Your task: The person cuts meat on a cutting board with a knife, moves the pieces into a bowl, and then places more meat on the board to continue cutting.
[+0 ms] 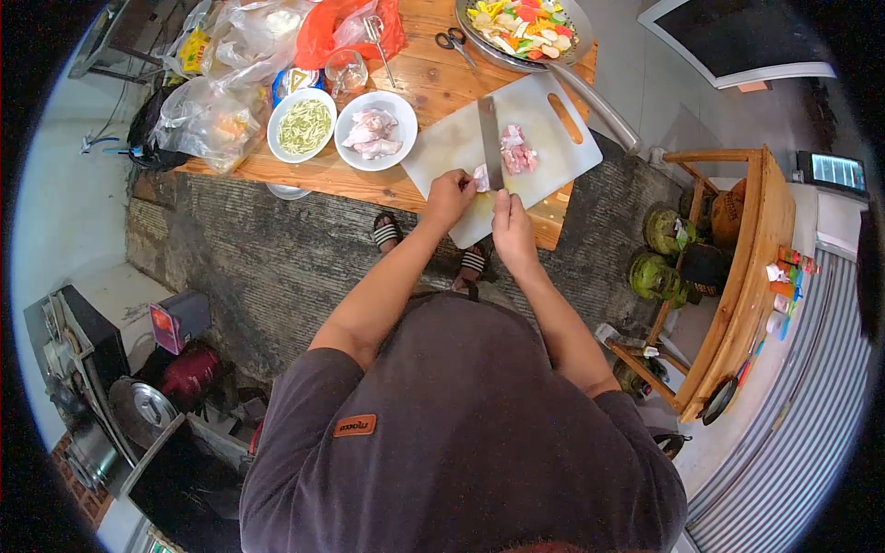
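Note:
My right hand is closed around the handle of a knife, whose broad blade points away from me over the white cutting board. Left of the blade, my left hand pinches a small piece of raw meat against the board. Chopped raw meat lies in a small heap just right of the blade. A white bowl with larger raw pieces, apparently chicken, stands left of the board. Beside it, another white bowl holds thin pale-green shreds.
A wide pan of cut vegetables sits at the back right, its long handle reaching past the board. Scissors, a whisk-like tool, a glass cup and plastic bags lie on the wooden table. Green gas cylinders stand right.

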A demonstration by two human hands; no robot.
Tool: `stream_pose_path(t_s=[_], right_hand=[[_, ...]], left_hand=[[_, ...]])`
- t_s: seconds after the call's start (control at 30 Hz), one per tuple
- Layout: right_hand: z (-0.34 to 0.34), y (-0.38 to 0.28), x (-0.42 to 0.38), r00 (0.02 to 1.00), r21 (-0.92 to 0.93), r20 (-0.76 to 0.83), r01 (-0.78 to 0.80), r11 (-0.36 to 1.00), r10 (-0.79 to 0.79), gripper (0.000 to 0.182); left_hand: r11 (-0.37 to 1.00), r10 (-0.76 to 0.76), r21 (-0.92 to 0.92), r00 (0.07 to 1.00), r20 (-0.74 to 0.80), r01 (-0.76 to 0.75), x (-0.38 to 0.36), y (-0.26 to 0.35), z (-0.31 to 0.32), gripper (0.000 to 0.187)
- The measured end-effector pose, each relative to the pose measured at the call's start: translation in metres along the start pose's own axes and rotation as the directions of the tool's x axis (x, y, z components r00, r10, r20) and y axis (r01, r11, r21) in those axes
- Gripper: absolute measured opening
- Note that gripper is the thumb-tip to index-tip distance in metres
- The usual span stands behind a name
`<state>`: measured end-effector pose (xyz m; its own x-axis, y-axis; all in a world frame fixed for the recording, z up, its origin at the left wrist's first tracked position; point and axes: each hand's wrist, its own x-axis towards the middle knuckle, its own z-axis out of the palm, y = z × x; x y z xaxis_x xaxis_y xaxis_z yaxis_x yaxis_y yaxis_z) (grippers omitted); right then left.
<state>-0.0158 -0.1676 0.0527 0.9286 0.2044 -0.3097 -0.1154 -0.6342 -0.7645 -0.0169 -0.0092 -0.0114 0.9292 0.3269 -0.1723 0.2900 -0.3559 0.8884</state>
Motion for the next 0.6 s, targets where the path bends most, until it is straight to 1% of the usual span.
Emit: stream_pose_path(t_s=[0.07, 0.1, 0.13, 0.2, 0.27, 0.3, 0.37, 0.43, 0.47, 0.53, 0.6], right_hand=[[-0.017, -0.032, -0.008, 1.0, 0.1, -0.011, 0.026, 0.995, -0.025, 0.059], [-0.018, -0.035, -0.012, 1.0, 0.1, -0.011, 0.025, 0.995, -0.024, 0.059], [-0.019, -0.037, -0.015, 0.999, 0.089, -0.019, 0.032, 0.996, -0.03, 0.061], [-0.01, -0.031, -0.011, 0.999, 0.08, -0.021, 0.038, 0.996, -0.036, 0.063], [0.011, 0.0, -0.003, 0.995, -0.135, 0.024, -0.098, 0.986, 0.102, 0.068], [0.014, 0.0, 0.001, 0.993, -0.083, 0.02, -0.113, 0.99, 0.115, 0.073], [0.016, 0.007, 0.0, 0.993, -0.09, 0.031, -0.115, 0.989, 0.118, 0.072], [0.011, 0.0, 0.004, 0.993, -0.099, 0.035, -0.107, 0.989, 0.111, 0.072], [0.01, -0.003, 0.004, 0.99, -0.085, 0.057, -0.121, 0.989, 0.126, 0.072], [0.009, -0.005, 0.004, 0.988, -0.071, 0.077, -0.132, 0.989, 0.137, 0.071], [0.011, 0.0, 0.0, 0.989, -0.113, 0.063, -0.127, 0.986, 0.135, 0.071]], left_hand=[[1.0, 0.012, 0.016, 1.0, -0.015, -0.011, -0.001, 0.0, 0.0, 0.031], [1.0, -0.005, -0.002, 1.0, 0.005, 0.005, -0.001, 0.001, 0.0, 0.031], [1.0, -0.02, -0.019, 1.0, 0.024, 0.021, 0.0, 0.001, -0.001, 0.03], [1.0, -0.006, -0.002, 1.0, 0.0, 0.006, 0.0, 0.001, -0.002, 0.03], [1.0, 0.009, 0.013, 1.0, -0.01, -0.009, -0.006, 0.002, 0.002, 0.03], [1.0, -0.007, 0.012, 1.0, -0.012, 0.007, -0.001, 0.004, 0.002, 0.029], [0.999, -0.031, 0.009, 1.0, -0.002, 0.031, -0.005, 0.005, 0.003, 0.029], [0.999, 0.04, 0.031, 0.998, -0.052, -0.038, -0.003, 0.004, 0.006, 0.028], [0.999, 0.042, 0.03, 0.998, -0.049, -0.041, -0.003, 0.002, 0.007, 0.028], [0.998, -0.066, 0.011, 0.998, -0.005, 0.066, -0.001, 0.007, 0.006, 0.028], [0.998, -0.051, 0.029, 0.999, -0.014, 0.051, -0.003, 0.01, 0.007, 0.027]])
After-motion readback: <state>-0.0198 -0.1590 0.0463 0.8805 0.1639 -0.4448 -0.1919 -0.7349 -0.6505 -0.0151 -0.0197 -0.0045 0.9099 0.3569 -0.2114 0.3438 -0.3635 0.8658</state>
